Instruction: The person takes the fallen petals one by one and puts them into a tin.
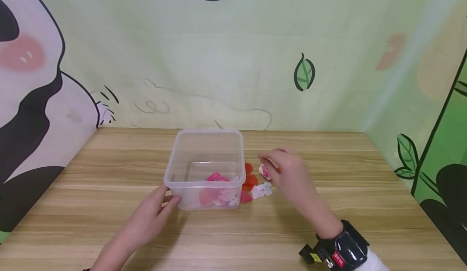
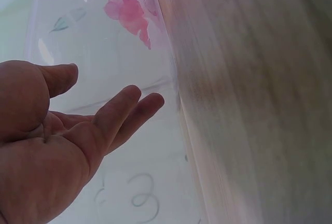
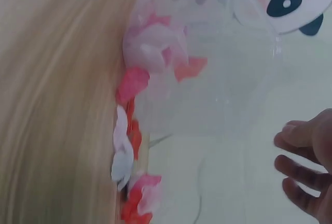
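Observation:
A clear plastic box (image 1: 204,198) stands on the table with pink and white petals (image 1: 216,194) in it. My left hand (image 1: 153,210) rests against its front left corner, thumb toward the front wall and fingers at the side. In the left wrist view the left hand's fingers (image 2: 122,112) are nearly straight. To the right of the box, my right hand (image 1: 288,173) hovers over loose petals, fingers loosely bent and holding nothing. Beneath and beside it lie orange petals (image 1: 250,180), a pink-and-white petal (image 1: 264,172), a white flower (image 1: 262,190) and a red-pink petal (image 1: 246,196).
The wooden table (image 1: 109,181) meets a printed cloth backdrop (image 1: 219,68) at its back edge and on both sides. A black strap device (image 1: 344,246) sits on the right wrist.

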### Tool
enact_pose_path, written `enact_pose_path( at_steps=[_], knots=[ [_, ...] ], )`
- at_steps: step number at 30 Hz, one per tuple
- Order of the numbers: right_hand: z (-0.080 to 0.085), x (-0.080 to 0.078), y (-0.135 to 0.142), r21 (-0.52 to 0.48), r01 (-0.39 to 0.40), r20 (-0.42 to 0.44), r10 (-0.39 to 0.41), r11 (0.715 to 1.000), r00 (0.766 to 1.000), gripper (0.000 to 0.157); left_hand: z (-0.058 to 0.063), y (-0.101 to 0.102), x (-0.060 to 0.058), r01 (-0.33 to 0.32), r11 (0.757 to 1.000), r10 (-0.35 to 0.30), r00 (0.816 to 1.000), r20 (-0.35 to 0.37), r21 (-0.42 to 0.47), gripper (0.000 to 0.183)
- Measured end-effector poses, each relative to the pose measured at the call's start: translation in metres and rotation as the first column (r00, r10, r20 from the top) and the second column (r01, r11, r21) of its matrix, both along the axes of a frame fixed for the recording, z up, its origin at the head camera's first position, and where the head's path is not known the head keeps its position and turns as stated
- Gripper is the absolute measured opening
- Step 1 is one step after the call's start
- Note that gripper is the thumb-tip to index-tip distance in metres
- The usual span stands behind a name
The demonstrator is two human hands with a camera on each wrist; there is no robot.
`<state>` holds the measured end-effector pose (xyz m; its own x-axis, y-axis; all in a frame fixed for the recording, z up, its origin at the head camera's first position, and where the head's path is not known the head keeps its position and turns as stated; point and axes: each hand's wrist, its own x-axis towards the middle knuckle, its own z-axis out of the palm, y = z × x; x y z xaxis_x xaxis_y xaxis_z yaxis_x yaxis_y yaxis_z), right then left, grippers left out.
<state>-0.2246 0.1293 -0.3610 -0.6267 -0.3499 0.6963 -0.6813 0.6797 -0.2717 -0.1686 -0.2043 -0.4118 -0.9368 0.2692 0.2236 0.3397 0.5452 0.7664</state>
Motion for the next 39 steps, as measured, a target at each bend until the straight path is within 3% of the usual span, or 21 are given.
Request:
enact_pose_path(
  at_steps=[3,7,13,18,25,34,39],
  knots=[
    [-0.002,-0.008,0.009,0.062,0.099,0.112,-0.105,0.993,0.988,0.02,0.0,0.0,0.0,0.003,1.0,-0.003,1.0,-0.008,0.0,0.046],
    [-0.009,-0.017,0.018,0.163,0.152,0.253,-0.19,0.975,0.949,0.02,0.0,0.0,0.0,0.007,1.0,-0.007,1.0,-0.014,0.003,0.045],
    [-0.024,-0.028,0.024,0.299,0.097,0.423,-0.222,0.949,0.879,0.033,0.001,0.001,0.0,0.002,1.0,-0.002,1.0,0.004,0.004,0.047],
    [-0.034,-0.031,0.028,0.351,0.044,0.492,-0.224,0.935,0.841,0.037,0.001,0.001,0.001,-0.005,1.0,0.005,1.0,0.014,0.001,0.049],
    [-0.041,-0.033,0.029,0.37,-0.005,0.508,-0.198,0.929,0.838,0.012,0.0,0.001,0.001,-0.005,1.0,0.005,1.0,0.011,-0.002,0.049],
    [-0.046,-0.031,0.027,0.403,-0.044,0.504,-0.182,0.914,0.844,0.014,0.0,0.0,0.0,-0.001,1.0,0.001,1.0,0.013,0.001,0.05],
    [-0.044,-0.029,0.025,0.395,-0.033,0.534,-0.2,0.918,0.821,0.012,0.0,0.0,0.0,0.0,1.0,0.0,1.0,0.01,0.0,0.049]
  ],
)
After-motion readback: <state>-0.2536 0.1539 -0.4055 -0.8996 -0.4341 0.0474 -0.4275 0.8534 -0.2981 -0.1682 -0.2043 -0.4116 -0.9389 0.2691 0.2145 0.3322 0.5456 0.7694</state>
